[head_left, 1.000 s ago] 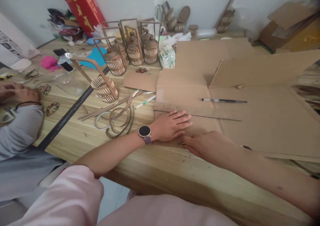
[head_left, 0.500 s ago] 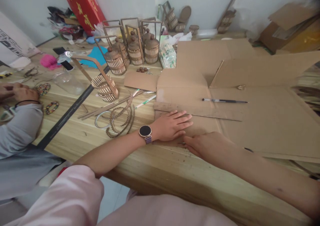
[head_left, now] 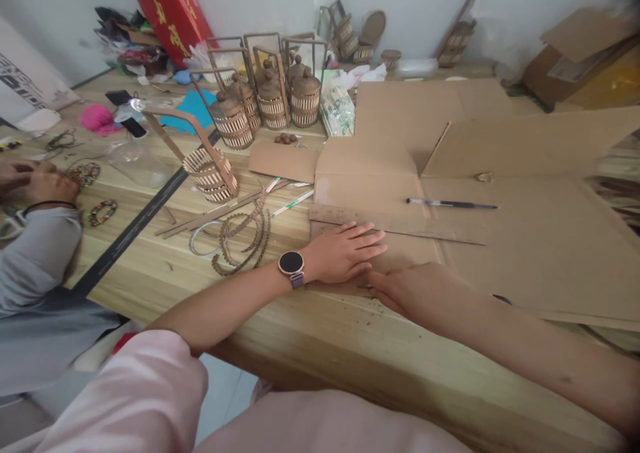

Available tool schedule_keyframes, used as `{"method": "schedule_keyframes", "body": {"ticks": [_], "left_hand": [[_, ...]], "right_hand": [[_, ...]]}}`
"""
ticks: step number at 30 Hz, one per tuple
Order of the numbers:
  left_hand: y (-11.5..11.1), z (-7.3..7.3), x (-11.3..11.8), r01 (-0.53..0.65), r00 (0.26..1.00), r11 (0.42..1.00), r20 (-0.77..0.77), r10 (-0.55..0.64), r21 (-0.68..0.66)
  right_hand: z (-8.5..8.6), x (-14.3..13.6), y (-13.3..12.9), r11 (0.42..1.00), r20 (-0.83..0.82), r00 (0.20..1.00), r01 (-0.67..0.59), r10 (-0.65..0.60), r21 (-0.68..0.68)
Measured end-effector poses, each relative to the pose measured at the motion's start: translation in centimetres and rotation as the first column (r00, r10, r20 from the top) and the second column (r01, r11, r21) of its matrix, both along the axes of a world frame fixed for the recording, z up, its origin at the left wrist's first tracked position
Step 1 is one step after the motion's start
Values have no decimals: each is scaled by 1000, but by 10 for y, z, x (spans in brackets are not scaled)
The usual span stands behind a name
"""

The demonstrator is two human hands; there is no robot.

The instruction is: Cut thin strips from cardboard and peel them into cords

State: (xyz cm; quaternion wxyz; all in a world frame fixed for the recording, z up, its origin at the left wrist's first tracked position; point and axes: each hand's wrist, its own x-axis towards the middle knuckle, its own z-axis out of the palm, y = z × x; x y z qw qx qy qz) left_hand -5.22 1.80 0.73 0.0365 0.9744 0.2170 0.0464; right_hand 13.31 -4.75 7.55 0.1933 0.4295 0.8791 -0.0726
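Note:
My left hand (head_left: 343,253) lies flat with its fingers spread on the near left part of a large unfolded cardboard sheet (head_left: 540,246). My right hand (head_left: 415,289) is closed at the sheet's near edge, just right of my left hand. Its fingers pinch something small and thin that I cannot make out; only a dark tip shows at the thumb. A straight dark slit runs through the cardboard beyond my left fingers. A black-and-clear pen (head_left: 453,204) rests on the sheet farther back.
Curled woven strips (head_left: 243,243) and a tape ring (head_left: 199,241) lie left of the cardboard. Behind them stands a lidless bamboo basket (head_left: 210,173); several lidded baskets (head_left: 273,99) stand farther back. At far left, a co-worker's hands (head_left: 47,183) hold a beaded piece.
Both my hands keep nearly the same place and pose. The view has shifted very slightly. At the left, the co-worker's arm has moved a little to the left.

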Motion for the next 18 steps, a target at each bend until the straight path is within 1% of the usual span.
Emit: {"method": "schedule_keyframes", "body": {"ticks": [2,5,9,15,18], "left_hand": [[0,1,0,3,1000,1000,2,-3,-5],[0,1,0,4,1000,1000,-3,-4,-12],[0,1,0,3,1000,1000,-8,-3,-9],[1,-2,0,10,1000,1000,6,-10,8],[1,-1,0,16,1000,1000,-4,-16,19]], "right_hand": [[3,-2,0,999,32,999,7,-5,-45],[5,-4,0,997,71,997,21,-15,-76],[7,-8,-1,996,115,993,32,-22,-82],[16,-21,-4,994,196,981,35,-14,-104],[16,-25,-4,993,220,975,37,-11,-116]]}}
